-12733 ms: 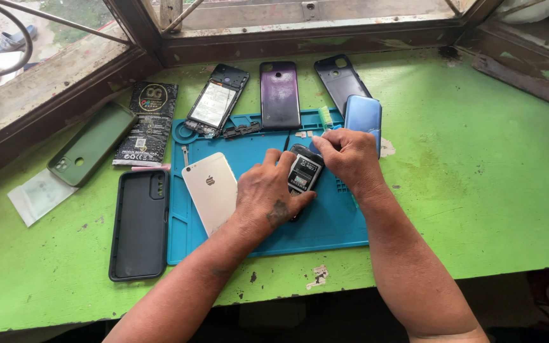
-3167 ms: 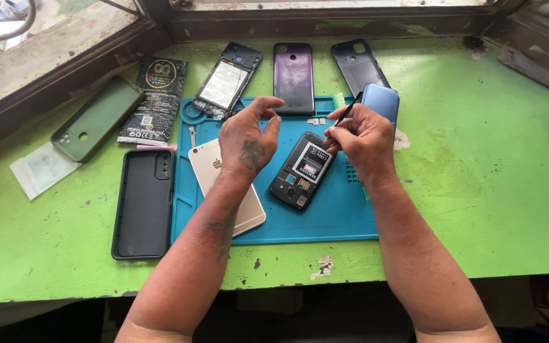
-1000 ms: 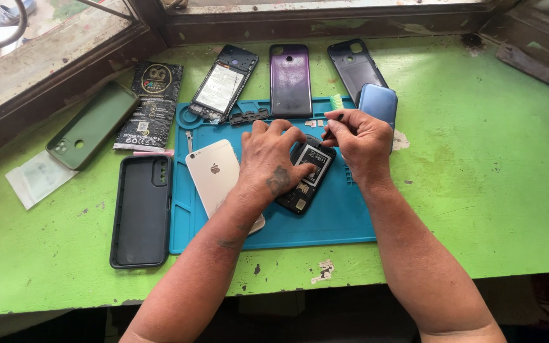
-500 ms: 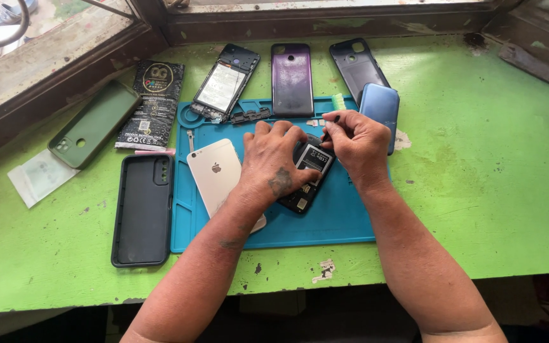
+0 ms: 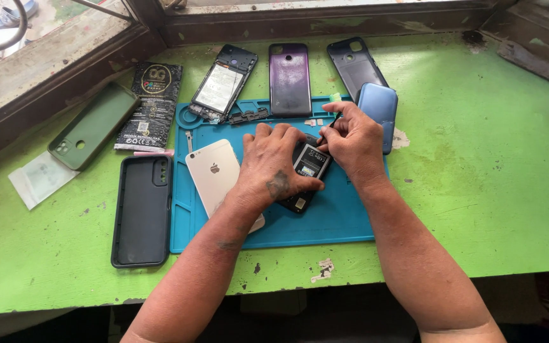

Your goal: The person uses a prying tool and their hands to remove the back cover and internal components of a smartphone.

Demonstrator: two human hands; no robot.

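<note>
A small black phone with its back off [image 5: 309,166] lies on the blue work mat [image 5: 325,219], its battery showing. My left hand [image 5: 273,164] presses down over the phone's left side and holds it in place. My right hand [image 5: 351,141] pinches a thin dark tool [image 5: 330,124] whose tip touches the phone's upper right corner. A gold phone [image 5: 214,174] lies face down on the mat just left of my left hand.
Along the back lie an opened phone frame [image 5: 225,82], a purple back cover [image 5: 290,77], a dark back cover [image 5: 353,63] and a blue cover [image 5: 379,109]. A black case [image 5: 142,209], a green case [image 5: 94,124] and a black packet [image 5: 150,105] lie left on the green table [image 5: 478,178].
Since three seconds ago my left hand has come down from above the mat onto the black phone. In the last second both hands have stayed nearly still on it.
</note>
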